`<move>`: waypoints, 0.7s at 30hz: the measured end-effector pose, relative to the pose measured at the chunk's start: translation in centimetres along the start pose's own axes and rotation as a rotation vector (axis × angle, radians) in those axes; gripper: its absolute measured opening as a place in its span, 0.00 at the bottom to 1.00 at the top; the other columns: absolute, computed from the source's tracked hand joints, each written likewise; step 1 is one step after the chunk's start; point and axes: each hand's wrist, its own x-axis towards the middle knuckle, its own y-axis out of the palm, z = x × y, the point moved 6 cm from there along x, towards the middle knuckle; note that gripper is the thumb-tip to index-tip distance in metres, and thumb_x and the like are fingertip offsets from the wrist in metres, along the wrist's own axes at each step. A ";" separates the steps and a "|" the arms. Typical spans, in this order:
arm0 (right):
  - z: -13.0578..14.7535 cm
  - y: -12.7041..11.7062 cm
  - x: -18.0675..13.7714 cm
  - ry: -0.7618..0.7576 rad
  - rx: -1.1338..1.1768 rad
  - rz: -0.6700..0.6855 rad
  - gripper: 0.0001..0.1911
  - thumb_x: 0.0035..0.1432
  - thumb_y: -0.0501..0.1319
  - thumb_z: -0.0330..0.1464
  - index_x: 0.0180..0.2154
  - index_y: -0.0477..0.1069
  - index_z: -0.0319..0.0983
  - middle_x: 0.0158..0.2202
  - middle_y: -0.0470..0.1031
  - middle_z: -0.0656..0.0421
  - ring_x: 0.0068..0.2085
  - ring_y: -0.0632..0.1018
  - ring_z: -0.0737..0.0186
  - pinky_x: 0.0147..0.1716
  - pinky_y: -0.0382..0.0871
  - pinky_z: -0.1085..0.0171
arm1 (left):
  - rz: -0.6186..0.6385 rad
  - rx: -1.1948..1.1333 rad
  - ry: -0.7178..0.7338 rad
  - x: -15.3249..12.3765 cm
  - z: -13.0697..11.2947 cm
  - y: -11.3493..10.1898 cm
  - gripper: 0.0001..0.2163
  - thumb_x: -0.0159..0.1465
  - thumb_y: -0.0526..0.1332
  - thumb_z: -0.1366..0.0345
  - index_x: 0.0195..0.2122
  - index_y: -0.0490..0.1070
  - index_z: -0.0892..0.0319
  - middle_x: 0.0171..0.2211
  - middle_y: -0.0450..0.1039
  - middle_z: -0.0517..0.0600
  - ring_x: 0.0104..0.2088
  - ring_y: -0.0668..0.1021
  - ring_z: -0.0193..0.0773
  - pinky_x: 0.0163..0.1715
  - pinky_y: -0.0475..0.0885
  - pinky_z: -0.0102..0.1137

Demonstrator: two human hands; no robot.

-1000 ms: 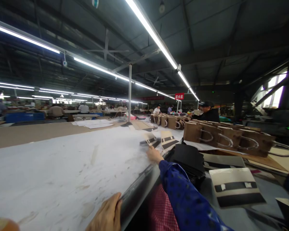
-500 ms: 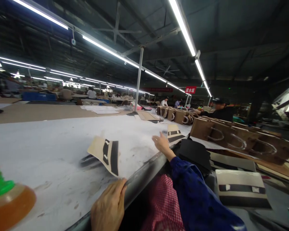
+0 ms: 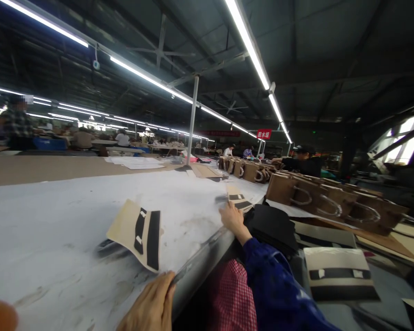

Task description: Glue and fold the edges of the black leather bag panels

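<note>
My left hand (image 3: pixel 149 304) lies over the front edge of the white-covered table (image 3: pixel 65 216), holding nothing, with its fingers stretched flat. Just beyond it a cream panel (image 3: pixel 122 226) with two black strips and small white tabs rests curved on the tabletop, one side raised. Farther along the same edge, my right hand (image 3: pixel 232 220) reaches to a second cream panel (image 3: pixel 238 195) with black strips. Its fingers look partly extended at that panel's near side, and a firm hold does not show. Beside my right forearm sits a stack of black sheets (image 3: pixel 271 227).
Another striped cream panel (image 3: pixel 340 263) lies at the right. Brown bags with looped handles (image 3: pixel 317 193) stand in rows behind it. A pole (image 3: pixel 192 122) rises from the table's far side. An orange object (image 3: pixel 0 315) is cut off at lower left. People work in the background.
My right hand has moved forward to the second cream panel and now overlaps it. The view has shifted, so the orange bottle has mostly left at the left. My left hand stays on the edge.
</note>
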 end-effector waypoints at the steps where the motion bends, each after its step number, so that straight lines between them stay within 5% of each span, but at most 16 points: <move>1: 1.1 -0.2 -1.8 -0.067 0.032 -0.016 0.23 0.68 0.59 0.41 0.60 0.65 0.40 0.61 0.66 0.50 0.56 0.73 0.50 0.55 0.69 0.45 | 0.011 0.005 0.001 0.0 0.0 -0.2 0.14 0.71 0.53 0.62 0.48 0.78 0.55 0.43 0.84 0.47 0.37 0.85 0.38 0.37 0.78 0.25; 4: 3.2 -1.2 -6.9 -0.300 0.124 -0.022 0.26 0.68 0.59 0.44 0.63 0.63 0.42 0.65 0.62 0.51 0.57 0.72 0.51 0.56 0.68 0.48 | 0.011 0.016 -0.002 0.2 -0.1 -0.7 0.14 0.72 0.52 0.63 0.48 0.77 0.58 0.42 0.84 0.49 0.36 0.85 0.38 0.36 0.77 0.27; 6: 2.1 -2.4 -8.7 -0.359 0.155 -0.039 0.24 0.69 0.58 0.45 0.62 0.65 0.44 0.66 0.62 0.53 0.59 0.71 0.53 0.58 0.66 0.49 | 0.000 0.011 0.002 0.3 -0.5 -1.1 0.16 0.72 0.51 0.62 0.47 0.78 0.60 0.41 0.84 0.50 0.36 0.86 0.39 0.34 0.77 0.29; 10: -6.5 -4.6 -7.3 -0.125 0.090 -0.086 0.21 0.68 0.59 0.42 0.58 0.68 0.39 0.59 0.69 0.51 0.59 0.71 0.50 0.59 0.64 0.44 | -0.015 0.004 -0.038 1.0 -1.1 -1.9 0.19 0.74 0.47 0.62 0.44 0.79 0.60 0.39 0.85 0.50 0.35 0.86 0.40 0.33 0.77 0.31; 14: -15.1 -4.2 -4.9 0.113 -0.010 0.004 0.19 0.65 0.63 0.41 0.53 0.70 0.37 0.54 0.72 0.51 0.52 0.75 0.52 0.52 0.71 0.47 | 0.009 0.001 -0.075 1.3 -1.3 -2.2 0.19 0.73 0.47 0.63 0.43 0.79 0.58 0.39 0.85 0.49 0.33 0.85 0.40 0.30 0.76 0.31; 21: -17.9 -2.6 -5.0 0.037 -0.055 0.077 0.16 0.68 0.60 0.41 0.51 0.72 0.38 0.52 0.73 0.53 0.50 0.76 0.55 0.50 0.72 0.50 | 0.078 -0.074 -0.147 1.2 -1.1 -2.0 0.15 0.70 0.51 0.66 0.45 0.79 0.59 0.41 0.84 0.51 0.37 0.85 0.43 0.34 0.77 0.32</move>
